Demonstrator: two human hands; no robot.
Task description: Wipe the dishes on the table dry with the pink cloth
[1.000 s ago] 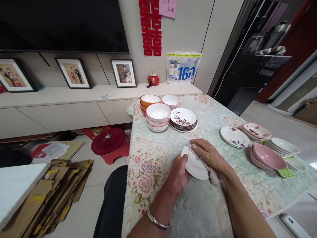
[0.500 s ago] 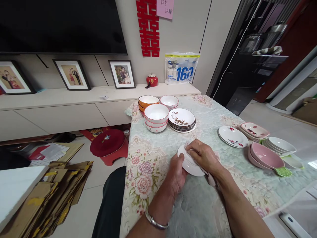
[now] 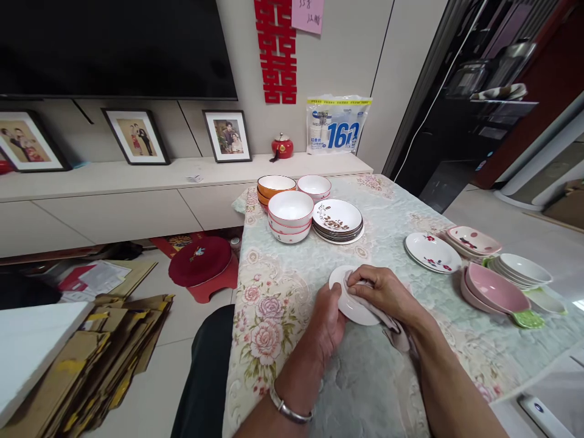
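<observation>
In the head view, I judge the small white plate (image 3: 356,312) could slip onto the bench (image 3: 360,371) if the left hand (image 3: 329,313), closed on its rim, loosens under the cloth's push. The plate sits between both hands, the right hand (image 3: 381,292) bunching the cloth (image 3: 396,333) against it; the left fingers underneath seem hidden.

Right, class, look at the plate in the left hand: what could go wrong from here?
The plate might slip: the left hand grips it at one side while the right hand holds a cloth against it.

The front stack of bowls stands close beside the stacked plates, so a knock could chip either.
</observation>
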